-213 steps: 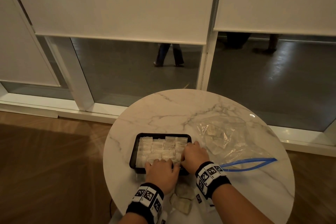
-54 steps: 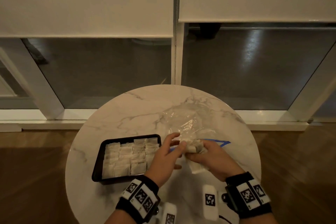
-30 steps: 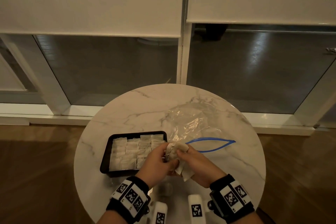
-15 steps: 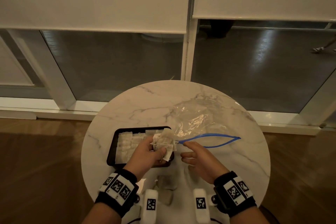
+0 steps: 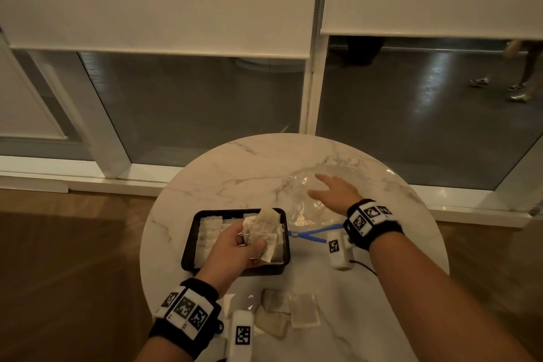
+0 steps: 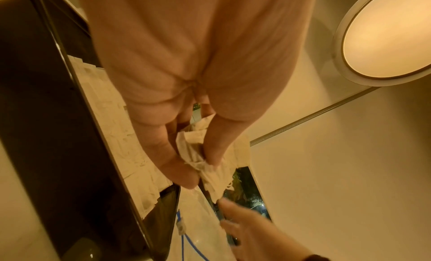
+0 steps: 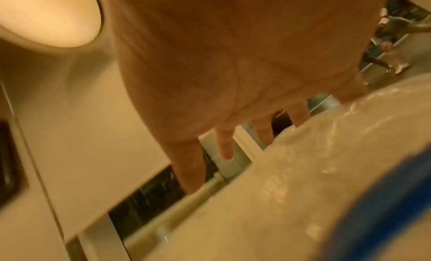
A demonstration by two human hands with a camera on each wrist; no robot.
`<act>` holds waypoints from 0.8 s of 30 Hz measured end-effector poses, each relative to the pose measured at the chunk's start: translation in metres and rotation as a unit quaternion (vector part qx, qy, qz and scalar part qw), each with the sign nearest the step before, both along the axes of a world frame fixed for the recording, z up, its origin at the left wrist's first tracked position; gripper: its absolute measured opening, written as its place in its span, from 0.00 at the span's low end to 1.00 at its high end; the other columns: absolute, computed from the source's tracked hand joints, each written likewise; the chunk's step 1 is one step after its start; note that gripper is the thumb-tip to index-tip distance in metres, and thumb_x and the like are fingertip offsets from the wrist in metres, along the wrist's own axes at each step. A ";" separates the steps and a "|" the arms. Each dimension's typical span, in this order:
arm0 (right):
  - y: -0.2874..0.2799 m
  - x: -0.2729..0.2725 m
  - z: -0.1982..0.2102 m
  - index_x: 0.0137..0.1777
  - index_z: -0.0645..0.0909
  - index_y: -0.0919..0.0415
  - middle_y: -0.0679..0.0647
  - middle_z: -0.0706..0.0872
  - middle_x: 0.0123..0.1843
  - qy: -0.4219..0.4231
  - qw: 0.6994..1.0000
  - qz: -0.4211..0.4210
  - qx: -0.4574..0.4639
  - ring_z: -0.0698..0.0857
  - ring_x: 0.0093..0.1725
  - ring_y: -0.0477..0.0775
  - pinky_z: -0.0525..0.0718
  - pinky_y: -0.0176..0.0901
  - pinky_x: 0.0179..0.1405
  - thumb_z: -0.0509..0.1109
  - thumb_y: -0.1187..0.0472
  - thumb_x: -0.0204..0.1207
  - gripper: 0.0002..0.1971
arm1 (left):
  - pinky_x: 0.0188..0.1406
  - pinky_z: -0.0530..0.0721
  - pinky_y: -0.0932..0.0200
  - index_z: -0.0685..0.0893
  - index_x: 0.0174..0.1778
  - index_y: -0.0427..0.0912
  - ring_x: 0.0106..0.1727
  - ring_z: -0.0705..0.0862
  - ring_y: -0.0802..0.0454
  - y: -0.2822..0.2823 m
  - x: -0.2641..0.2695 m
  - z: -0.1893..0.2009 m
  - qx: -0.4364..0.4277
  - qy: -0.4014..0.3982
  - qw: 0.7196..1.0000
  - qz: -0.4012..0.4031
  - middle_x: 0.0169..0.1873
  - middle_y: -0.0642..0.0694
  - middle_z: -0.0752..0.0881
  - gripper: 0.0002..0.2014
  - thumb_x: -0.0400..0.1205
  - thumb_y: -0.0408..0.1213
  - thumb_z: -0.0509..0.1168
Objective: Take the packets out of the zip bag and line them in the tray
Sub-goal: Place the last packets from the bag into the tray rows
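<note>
Fingers [image 5: 258, 244] pinching packets [image 5: 264, 225], above tray [image 5: 188, 244]

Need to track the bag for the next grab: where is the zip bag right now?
In the head view the zip bag lies on the marble table, right of the black tray, under the open right hand.

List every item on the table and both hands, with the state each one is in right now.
Tray: on the table, lined with packets.
Held packets: bunched in the left hand, over the tray.
Zip bag: lying flat, blue zip open.
Right hand: fingers spread, empty, above the zip bag.
Loose packets: on the table's near edge, outside the tray.
</note>
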State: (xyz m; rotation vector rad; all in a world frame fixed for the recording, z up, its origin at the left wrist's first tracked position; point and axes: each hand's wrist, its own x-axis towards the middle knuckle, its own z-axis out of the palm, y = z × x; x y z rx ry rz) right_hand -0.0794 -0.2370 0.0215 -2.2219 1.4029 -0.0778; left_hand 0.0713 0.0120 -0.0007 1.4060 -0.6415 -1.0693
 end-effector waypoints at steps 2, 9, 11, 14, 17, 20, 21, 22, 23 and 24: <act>-0.019 0.002 -0.026 0.84 0.54 0.31 0.57 0.52 0.89 0.101 0.992 0.019 0.075 0.54 0.87 0.67 0.57 0.67 0.84 0.68 0.27 0.66 0.46 | 0.58 0.90 0.39 0.84 0.65 0.46 0.58 0.91 0.43 0.001 0.001 0.002 -0.005 -0.001 1.000 -0.001 0.55 0.42 0.92 0.18 0.83 0.24 0.70; -0.023 -0.026 -0.076 0.84 0.51 0.32 0.56 0.52 0.88 0.204 0.977 0.036 0.051 0.54 0.86 0.63 0.52 0.65 0.82 0.71 0.29 0.65 0.49 | 0.51 0.92 0.46 0.84 0.65 0.46 0.58 0.91 0.44 0.005 0.003 0.000 -0.005 -0.008 1.000 0.004 0.56 0.42 0.92 0.18 0.82 0.24 0.70; -0.026 -0.035 -0.079 0.82 0.52 0.27 0.56 0.55 0.86 0.191 0.980 0.015 0.049 0.58 0.85 0.65 0.54 0.67 0.81 0.69 0.27 0.60 0.49 | 0.47 0.91 0.51 0.84 0.64 0.47 0.56 0.92 0.45 0.006 0.001 -0.002 0.000 -0.012 1.000 0.003 0.55 0.42 0.92 0.18 0.83 0.24 0.70; -0.026 -0.041 -0.071 0.82 0.59 0.31 0.59 0.63 0.83 0.087 0.993 -0.063 0.057 0.66 0.80 0.70 0.64 0.65 0.79 0.75 0.34 0.64 0.45 | 0.45 0.90 0.53 0.83 0.66 0.47 0.54 0.92 0.46 0.007 -0.002 -0.006 0.007 -0.012 1.000 -0.001 0.55 0.41 0.92 0.18 0.83 0.24 0.70; -0.024 -0.046 -0.052 0.77 0.72 0.43 0.62 0.74 0.76 -0.072 0.983 -0.172 -0.006 0.74 0.73 0.70 0.74 0.65 0.74 0.75 0.45 0.72 0.33 | 0.44 0.90 0.53 0.82 0.68 0.45 0.55 0.92 0.46 0.004 -0.005 -0.009 0.012 -0.022 1.000 -0.017 0.56 0.42 0.92 0.19 0.83 0.25 0.70; -0.001 -0.050 -0.025 0.67 0.81 0.50 0.58 0.83 0.67 -0.206 0.959 -0.186 -0.052 0.81 0.66 0.63 0.80 0.57 0.66 0.73 0.51 0.75 0.20 | 0.44 0.90 0.53 0.83 0.68 0.47 0.53 0.92 0.48 0.000 -0.011 -0.008 0.014 -0.027 0.999 -0.035 0.54 0.45 0.93 0.19 0.83 0.26 0.70; 0.012 -0.049 -0.016 0.64 0.82 0.53 0.56 0.85 0.64 -0.262 0.948 -0.176 -0.030 0.83 0.62 0.59 0.82 0.52 0.61 0.73 0.53 0.78 0.16 | 0.42 0.89 0.55 0.83 0.67 0.48 0.51 0.92 0.49 0.000 -0.014 -0.008 0.017 -0.029 0.999 -0.040 0.53 0.45 0.93 0.18 0.83 0.27 0.70; 0.028 -0.048 -0.008 0.61 0.84 0.54 0.55 0.87 0.60 -0.316 0.935 -0.158 0.013 0.85 0.57 0.56 0.82 0.48 0.56 0.72 0.54 0.80 0.12 | 0.40 0.87 0.56 0.83 0.66 0.50 0.48 0.92 0.51 -0.001 -0.018 -0.005 0.021 -0.032 0.998 -0.047 0.52 0.45 0.93 0.18 0.84 0.28 0.70; 0.047 -0.046 0.000 0.59 0.84 0.54 0.54 0.89 0.56 -0.354 0.924 -0.128 0.065 0.86 0.53 0.54 0.83 0.46 0.51 0.71 0.53 0.81 0.10 | 0.37 0.86 0.58 0.83 0.65 0.51 0.45 0.92 0.52 -0.002 -0.021 -0.003 0.026 -0.037 0.998 -0.053 0.51 0.45 0.93 0.16 0.84 0.29 0.70; 0.067 -0.044 0.007 0.58 0.85 0.53 0.54 0.89 0.53 -0.374 0.914 -0.096 0.120 0.87 0.50 0.53 0.83 0.44 0.46 0.70 0.52 0.82 0.09 | 0.35 0.84 0.58 0.83 0.64 0.51 0.41 0.90 0.52 -0.003 -0.023 -0.002 0.033 -0.047 0.997 -0.059 0.50 0.44 0.93 0.15 0.84 0.31 0.70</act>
